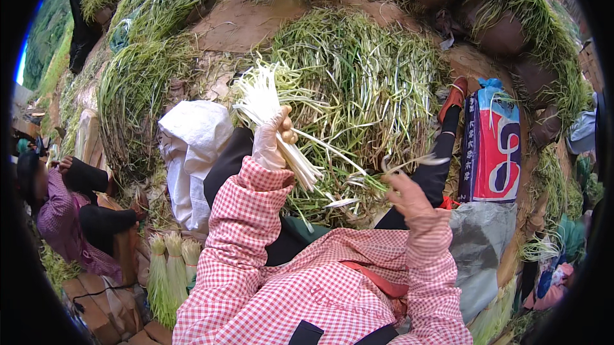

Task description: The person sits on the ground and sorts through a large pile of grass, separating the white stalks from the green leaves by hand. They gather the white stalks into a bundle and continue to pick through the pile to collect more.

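My left hand [274, 140], in a pale glove, is closed round a bunch of long white vegetable stalks [259, 98], like scallions or blanched chives. Their pale ends fan out above the fist and the other ends stick out below it. To the right, my right hand [411, 195] has its fingers bent together at the green end of a single thin stalk [336, 152], which slants down from beside the left fist. A curved pale stalk [419, 161] shows just above the right fingertips. Beyond both hands spreads a wide heap of green and white stalks [364, 76].
A white sack [195, 153] lies left of my legs, near several tied bundles [173, 268]. On the right are a red and blue printed bag [495, 146] and grey plastic sheeting [480, 249]. More stalk heaps [141, 102] stand farther left. Another person [77, 210] sits at the far left.
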The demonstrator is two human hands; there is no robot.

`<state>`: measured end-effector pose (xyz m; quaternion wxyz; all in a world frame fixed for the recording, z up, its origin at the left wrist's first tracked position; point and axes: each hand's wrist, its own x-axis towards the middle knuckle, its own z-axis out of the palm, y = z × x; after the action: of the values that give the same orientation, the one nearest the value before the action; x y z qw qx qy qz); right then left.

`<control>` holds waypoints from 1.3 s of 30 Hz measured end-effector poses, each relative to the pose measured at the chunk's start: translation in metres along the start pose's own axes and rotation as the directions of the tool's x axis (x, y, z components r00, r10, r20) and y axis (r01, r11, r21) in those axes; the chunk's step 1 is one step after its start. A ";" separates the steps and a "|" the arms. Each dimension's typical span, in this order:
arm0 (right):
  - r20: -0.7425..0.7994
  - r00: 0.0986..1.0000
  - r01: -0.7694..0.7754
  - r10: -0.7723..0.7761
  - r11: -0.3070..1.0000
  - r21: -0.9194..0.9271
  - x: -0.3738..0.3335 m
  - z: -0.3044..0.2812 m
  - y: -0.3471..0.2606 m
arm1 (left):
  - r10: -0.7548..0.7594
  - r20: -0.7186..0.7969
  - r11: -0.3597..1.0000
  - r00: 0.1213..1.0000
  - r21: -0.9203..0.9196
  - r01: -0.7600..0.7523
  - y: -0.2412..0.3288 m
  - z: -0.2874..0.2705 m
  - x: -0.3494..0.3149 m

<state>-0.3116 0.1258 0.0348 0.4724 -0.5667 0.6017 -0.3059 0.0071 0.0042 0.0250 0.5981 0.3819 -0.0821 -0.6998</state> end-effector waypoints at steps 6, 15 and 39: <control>-0.142 0.982 0.123 -0.125 0.992 -0.023 0.011 0.032 -0.010 | 0.006 -0.062 0.992 0.998 0.126 0.002 -0.005 0.011 -0.011; -0.019 0.997 0.072 -0.070 0.974 0.213 0.025 0.097 -0.054 | -0.012 -0.008 0.984 1.000 0.177 0.013 -0.022 0.025 -0.018; -0.549 0.796 -0.363 0.256 0.927 -0.094 0.228 0.013 0.190 | -0.078 0.121 0.997 0.990 0.035 0.074 -0.009 0.007 -0.019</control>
<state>-0.3542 -0.0611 -0.1919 0.2750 -0.3977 0.8196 -0.3075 -0.0040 0.0210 0.0327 0.5590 0.3502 -0.1143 -0.7428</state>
